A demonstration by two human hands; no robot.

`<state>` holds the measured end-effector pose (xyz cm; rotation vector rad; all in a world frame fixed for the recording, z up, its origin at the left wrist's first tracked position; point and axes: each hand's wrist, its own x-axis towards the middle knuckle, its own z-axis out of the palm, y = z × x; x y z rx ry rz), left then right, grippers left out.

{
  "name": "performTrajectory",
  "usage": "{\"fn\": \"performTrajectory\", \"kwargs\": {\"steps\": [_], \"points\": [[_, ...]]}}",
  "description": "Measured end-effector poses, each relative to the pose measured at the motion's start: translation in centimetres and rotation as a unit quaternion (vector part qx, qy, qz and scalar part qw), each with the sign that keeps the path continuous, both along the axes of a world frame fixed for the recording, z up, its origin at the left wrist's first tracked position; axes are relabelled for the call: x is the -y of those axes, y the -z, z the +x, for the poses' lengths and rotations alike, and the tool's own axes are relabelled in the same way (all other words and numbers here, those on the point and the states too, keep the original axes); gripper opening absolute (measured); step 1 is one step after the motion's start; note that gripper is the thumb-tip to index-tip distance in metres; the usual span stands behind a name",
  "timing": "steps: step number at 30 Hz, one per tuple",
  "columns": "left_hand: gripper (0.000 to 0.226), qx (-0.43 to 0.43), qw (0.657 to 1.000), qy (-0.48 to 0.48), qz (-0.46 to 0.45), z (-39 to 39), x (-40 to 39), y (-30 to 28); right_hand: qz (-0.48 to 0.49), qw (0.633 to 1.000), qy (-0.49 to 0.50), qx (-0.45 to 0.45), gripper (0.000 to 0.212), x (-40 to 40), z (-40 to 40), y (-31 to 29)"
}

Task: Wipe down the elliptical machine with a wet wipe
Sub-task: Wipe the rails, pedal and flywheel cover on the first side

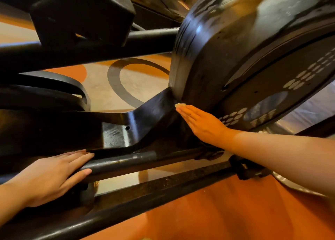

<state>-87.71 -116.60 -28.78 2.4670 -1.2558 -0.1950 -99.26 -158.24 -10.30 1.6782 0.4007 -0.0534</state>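
The black elliptical machine fills the view; its round flywheel housing point(235, 49) sits at the upper right. My right hand point(203, 125) lies flat with straight fingers against the lower edge of that housing, pressing a wet wipe point(180, 104) there. Only a small pale corner of the wipe shows past my fingertips. My left hand point(52, 174) rests with straight fingers on a black rail point(123, 162) at the lower left, thumb below the bar, and holds nothing.
A black pedal arm point(141, 112) curves up to the housing just left of my right hand. A long black frame bar point(145, 201) crosses below both hands. Orange and beige floor point(217, 212) with a grey ring pattern lies beneath.
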Motion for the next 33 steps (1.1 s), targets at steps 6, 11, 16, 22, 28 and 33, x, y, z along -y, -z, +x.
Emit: {"fn": "performTrajectory", "kwargs": {"steps": [6, 11, 16, 22, 28, 33], "points": [[0.044, 0.001, 1.000, 0.007, -0.021, 0.0, 0.0, -0.2, 0.059, 0.994, 0.053, 0.080, 0.077, -1.0, -2.3, -2.1], [0.068, 0.008, 1.000, -0.001, 0.025, -0.1, 0.2, -0.4, 0.149, 0.971, 0.061, 0.175, 0.075, -2.5, -2.1, -5.5], [0.061, 0.020, 0.999, 0.029, 0.017, -0.3, -0.2, -1.5, 0.177, 0.972, 0.052, 0.149, 0.077, -1.5, -3.4, -3.0], [0.057, 0.052, 0.996, 0.065, 0.025, -0.4, -0.1, -2.5, 0.179, 0.978, 0.103, 0.018, 0.074, -0.3, -4.0, 0.0], [0.059, 0.079, 0.992, 0.088, 0.049, -0.3, -0.2, -2.5, 0.243, 0.964, 0.041, 0.099, 0.069, -1.6, -2.4, -5.2], [0.059, 0.106, 0.988, 0.098, 0.063, -0.8, -0.2, -3.2, 0.330, 0.920, -0.006, 0.208, 0.071, -3.2, -1.2, -9.3]]}}
